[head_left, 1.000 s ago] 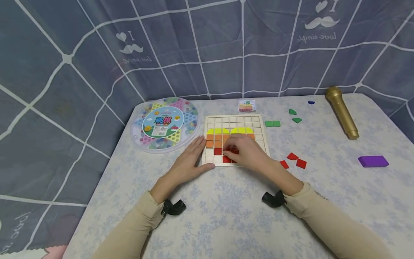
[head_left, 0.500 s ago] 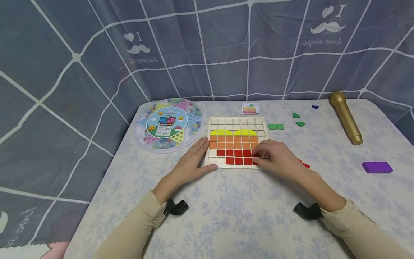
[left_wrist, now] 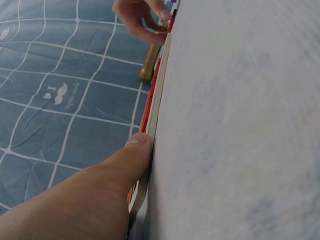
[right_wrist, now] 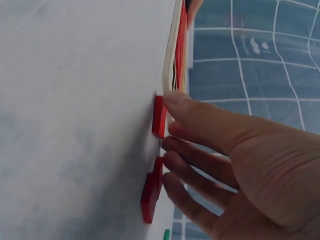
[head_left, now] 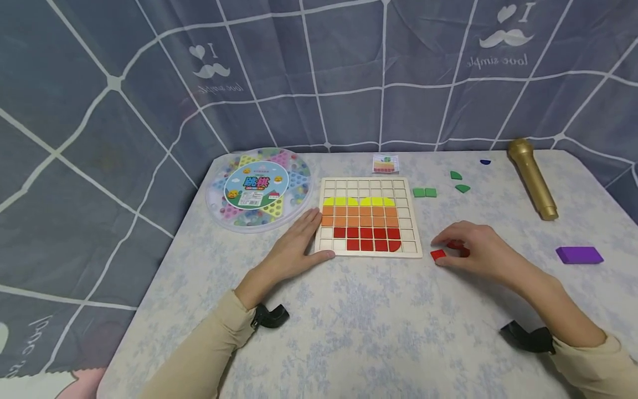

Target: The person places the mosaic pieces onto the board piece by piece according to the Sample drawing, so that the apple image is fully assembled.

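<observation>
Right hand (head_left: pixel 476 250) moved off the board (head_left: pixel 368 216) to the loose red pieces (head_left: pixel 438 254), fingers curled over them; left hand (head_left: pixel 294 249) rests flat on the board's left edge.

The wooden grid board (head_left: pixel 368 216) lies on the surface (head_left: pixel 359 321), carrying yellow, orange and red tiles. The left hand (head_left: pixel 294 249) rests flat against the board's left edge, fingers (head_left: pixel 310 221) straight. Right of the board, the right hand (head_left: pixel 476 252) curls over loose red tiles (head_left: pixel 438 254). Left of the board sits a round game case (head_left: pixel 258 188); beyond its right side lie green tiles (head_left: pixel 425 192), a gold microphone (head_left: pixel 532 177) and a purple block (head_left: pixel 579 255).
</observation>
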Motion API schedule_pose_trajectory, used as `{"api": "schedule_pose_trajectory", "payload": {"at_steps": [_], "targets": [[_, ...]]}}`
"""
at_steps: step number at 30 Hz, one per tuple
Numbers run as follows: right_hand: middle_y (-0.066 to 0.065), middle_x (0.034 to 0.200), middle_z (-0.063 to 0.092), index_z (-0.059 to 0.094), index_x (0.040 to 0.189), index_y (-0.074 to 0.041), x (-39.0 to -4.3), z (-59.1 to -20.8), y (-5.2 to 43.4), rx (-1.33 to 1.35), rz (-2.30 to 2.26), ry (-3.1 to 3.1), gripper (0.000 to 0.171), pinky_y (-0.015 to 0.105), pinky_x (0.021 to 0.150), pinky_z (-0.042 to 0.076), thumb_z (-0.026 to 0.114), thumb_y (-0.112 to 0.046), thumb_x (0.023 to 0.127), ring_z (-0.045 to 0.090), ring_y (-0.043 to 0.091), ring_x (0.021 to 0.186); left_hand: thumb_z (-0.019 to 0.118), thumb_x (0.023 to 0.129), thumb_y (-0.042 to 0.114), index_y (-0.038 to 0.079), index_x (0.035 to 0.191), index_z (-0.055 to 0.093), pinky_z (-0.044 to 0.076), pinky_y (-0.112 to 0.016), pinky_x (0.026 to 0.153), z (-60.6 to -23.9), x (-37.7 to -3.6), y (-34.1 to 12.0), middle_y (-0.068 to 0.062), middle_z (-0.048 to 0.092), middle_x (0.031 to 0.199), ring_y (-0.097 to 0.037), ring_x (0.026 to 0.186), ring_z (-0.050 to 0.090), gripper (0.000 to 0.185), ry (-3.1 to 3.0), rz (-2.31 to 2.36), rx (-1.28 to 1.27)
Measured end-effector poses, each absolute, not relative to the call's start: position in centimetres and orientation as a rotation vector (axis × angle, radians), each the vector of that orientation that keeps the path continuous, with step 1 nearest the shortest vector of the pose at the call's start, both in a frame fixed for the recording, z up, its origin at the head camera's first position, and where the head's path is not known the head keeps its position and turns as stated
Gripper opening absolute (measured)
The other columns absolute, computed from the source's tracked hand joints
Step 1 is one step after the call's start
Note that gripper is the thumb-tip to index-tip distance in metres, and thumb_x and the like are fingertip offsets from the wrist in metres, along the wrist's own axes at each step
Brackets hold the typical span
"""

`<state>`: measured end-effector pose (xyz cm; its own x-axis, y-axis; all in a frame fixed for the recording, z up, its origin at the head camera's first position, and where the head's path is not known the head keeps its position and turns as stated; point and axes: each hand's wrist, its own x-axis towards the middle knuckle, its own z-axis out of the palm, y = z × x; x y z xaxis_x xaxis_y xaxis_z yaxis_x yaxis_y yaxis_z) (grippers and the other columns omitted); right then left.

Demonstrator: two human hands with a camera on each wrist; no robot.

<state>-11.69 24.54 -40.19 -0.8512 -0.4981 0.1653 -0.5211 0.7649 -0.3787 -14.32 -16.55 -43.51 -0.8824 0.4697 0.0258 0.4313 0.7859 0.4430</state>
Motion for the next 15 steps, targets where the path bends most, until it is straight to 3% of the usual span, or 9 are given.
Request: {"api": "schedule_pose_trajectory", "payload": {"at_steps": [5,11,15], "targets": [[-0.004,0.109,0.073,0.081,0.105,-0.02,-11.7,-40.5,25.1,0.896,0.651,-2.909,0.028,0.029,0.074,0.054,0.093,-0.015,0.081,0.06,0.013,0.094,0.069,0.097,0.058,0.004,0.168,0.021,0.019,-0.05,0.132,-43.5,-14.3,-16.5,-0.009,0.015,0.177,-0.027,0.165,0.011,0.101,2.881,0.707,0.723],[-0.009,0.102,0.071,0.079,0.102,-0.023,-11.8,-40.3,24.6,0.933,0.678,-2.906,0.026,0.025,0.068,0.05,0.092,-0.013,0.081,0.056,0.011,0.086,0.068,0.098,0.058,0.003,0.168,0.02,0.019,-0.05,0.132,-43.5,-14.2,-16.5,-0.011,0.014,0.177,-0.028,0.165,0.01,0.101,2.874,0.704,0.732],[-0.013,0.097,0.069,0.077,0.101,-0.023,-12.0,-40.1,23.5,0.984,0.694,-2.88,0.024,0.027,0.072,0.053,0.09,-0.014,0.083,0.058,0.008,0.084,0.068,0.098,0.058,0.004,0.167,0.02,0.019,-0.049,0.132,-43.4,-14.3,-16.5,-0.011,0.015,0.177,-0.027,0.165,0.011,0.101,2.879,0.7,0.722]]}}
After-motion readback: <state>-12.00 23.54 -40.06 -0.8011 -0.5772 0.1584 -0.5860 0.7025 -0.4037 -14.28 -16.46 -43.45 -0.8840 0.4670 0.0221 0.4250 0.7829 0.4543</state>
